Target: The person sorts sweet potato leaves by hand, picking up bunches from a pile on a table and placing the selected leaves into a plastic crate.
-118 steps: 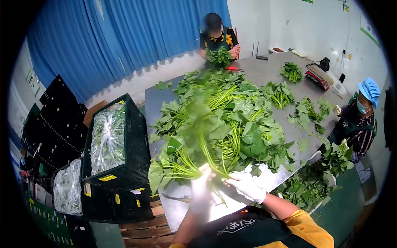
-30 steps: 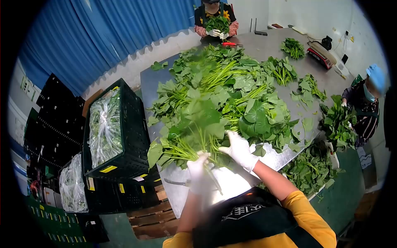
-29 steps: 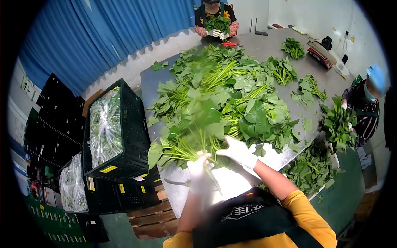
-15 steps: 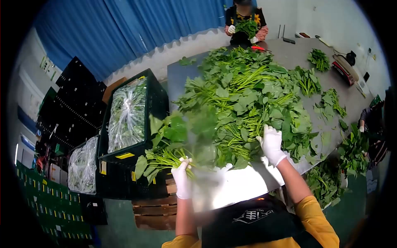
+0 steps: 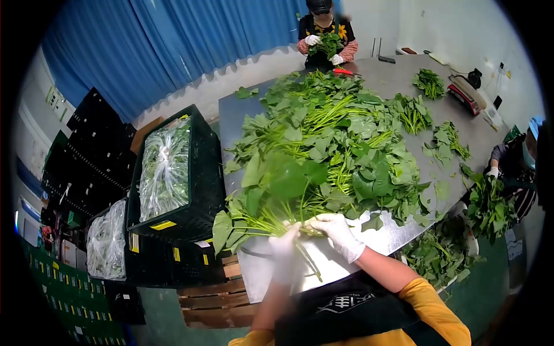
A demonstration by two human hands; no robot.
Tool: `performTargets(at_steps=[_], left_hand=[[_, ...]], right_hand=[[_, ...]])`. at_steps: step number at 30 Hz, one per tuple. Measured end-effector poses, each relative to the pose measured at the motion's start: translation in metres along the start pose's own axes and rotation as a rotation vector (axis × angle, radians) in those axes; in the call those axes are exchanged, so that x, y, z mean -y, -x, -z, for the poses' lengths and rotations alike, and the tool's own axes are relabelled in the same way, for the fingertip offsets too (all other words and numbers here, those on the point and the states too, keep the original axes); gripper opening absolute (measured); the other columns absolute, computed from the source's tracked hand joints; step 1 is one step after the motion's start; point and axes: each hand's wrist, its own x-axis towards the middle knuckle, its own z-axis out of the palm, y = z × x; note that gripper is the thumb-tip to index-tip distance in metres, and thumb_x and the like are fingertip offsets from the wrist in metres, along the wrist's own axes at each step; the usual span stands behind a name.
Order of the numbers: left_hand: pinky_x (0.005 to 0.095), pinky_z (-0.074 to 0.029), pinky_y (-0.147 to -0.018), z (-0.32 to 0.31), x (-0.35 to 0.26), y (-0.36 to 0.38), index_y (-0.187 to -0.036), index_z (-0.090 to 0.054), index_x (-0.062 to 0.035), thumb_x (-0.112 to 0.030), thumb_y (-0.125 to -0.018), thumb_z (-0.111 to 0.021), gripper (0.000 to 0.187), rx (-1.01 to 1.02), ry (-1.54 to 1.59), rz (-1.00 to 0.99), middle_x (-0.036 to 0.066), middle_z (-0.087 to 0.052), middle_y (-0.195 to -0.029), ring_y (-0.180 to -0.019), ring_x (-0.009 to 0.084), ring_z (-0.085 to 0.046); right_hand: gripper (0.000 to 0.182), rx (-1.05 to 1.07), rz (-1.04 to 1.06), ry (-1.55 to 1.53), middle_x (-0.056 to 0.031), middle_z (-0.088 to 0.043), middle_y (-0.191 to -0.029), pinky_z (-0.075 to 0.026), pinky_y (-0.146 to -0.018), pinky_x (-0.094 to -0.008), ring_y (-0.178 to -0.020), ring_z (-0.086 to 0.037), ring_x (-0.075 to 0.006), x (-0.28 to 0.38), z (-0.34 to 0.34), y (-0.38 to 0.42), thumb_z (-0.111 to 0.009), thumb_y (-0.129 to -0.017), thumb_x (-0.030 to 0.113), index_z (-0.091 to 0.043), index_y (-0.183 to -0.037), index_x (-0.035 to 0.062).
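In white gloves, both my hands meet over the near edge of the metal table. My left hand, smeared by motion, is closed round the stems of a bunch of leafy greens whose leaves fan out to the left and upward. One loose stalk hangs below that grip. My right hand is just to the right, its fingers bent in on stems at the bunch's right side. Beyond them, a large heap of leafy greens covers the middle of the table.
Several small bunches lie along the right of the metal table. A dark green crate with a plastic-bagged load stands left. A co-worker holds greens at the far end; another person is at right. A filled container sits low right.
My right hand has come from the heap leftward to the bunch in my left hand. My left hand has shifted right with its bunch. The view has turned slightly.
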Motion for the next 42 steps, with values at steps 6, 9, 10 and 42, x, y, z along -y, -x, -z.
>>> performTargets(at_steps=[6, 9, 10, 42], left_hand=[[0.0219, -0.040, -0.056, -0.033, -0.007, 0.013, -0.088, -0.063, -0.0004, -0.002, -0.077, -0.067, 0.012, 0.186, -0.090, 0.035, 0.003, -0.060, -0.072, -0.061, 0.0097, -0.054], [0.0229, -0.040, -0.057, -0.036, 0.014, 0.008, -0.089, -0.064, -0.0006, -0.002, -0.078, -0.066, 0.011, 0.298, -0.105, 0.102, 0.002, -0.059, -0.070, -0.062, 0.0102, -0.054], [0.0229, -0.040, -0.057, -0.042, 0.014, 0.012, -0.089, -0.064, -0.0006, -0.002, -0.078, -0.066, 0.011, 0.308, -0.108, 0.113, 0.002, -0.059, -0.070, -0.062, 0.0102, -0.054], [0.0318, -0.051, -0.058, -0.031, -0.059, 0.024, -0.097, -0.055, -0.0091, -0.001, -0.077, -0.066, 0.024, 0.080, 0.048, 0.058, -0.001, -0.051, -0.079, -0.068, 0.0105, -0.051]], right_hand=[[0.024, -0.003, -0.006, -0.060, -0.0076, -0.068, -0.097, -0.049, -0.071, -0.0226, -0.081, -0.062, -0.0103, 0.002, 0.023, 0.009, -0.059, -0.088, 0.008, -0.063, -0.108, -0.0040], [0.025, 0.007, 0.050, -0.198, -0.0090, -0.067, -0.101, -0.050, -0.072, -0.0238, -0.081, -0.062, -0.0114, -0.009, 0.038, 0.010, -0.057, -0.090, 0.009, -0.060, -0.111, -0.0044], [0.024, 0.018, 0.106, -0.168, -0.0094, -0.067, -0.102, -0.050, -0.072, -0.0241, -0.081, -0.062, -0.0120, -0.004, 0.039, 0.013, -0.056, -0.091, 0.009, -0.060, -0.110, -0.0040], [0.034, -0.235, -0.055, 1.179, -0.0141, -0.067, -0.072, -0.050, -0.061, -0.0345, -0.060, -0.063, -0.0250, -0.017, 0.106, -0.042, -0.067, -0.082, 0.030, -0.066, -0.098, 0.0000]])
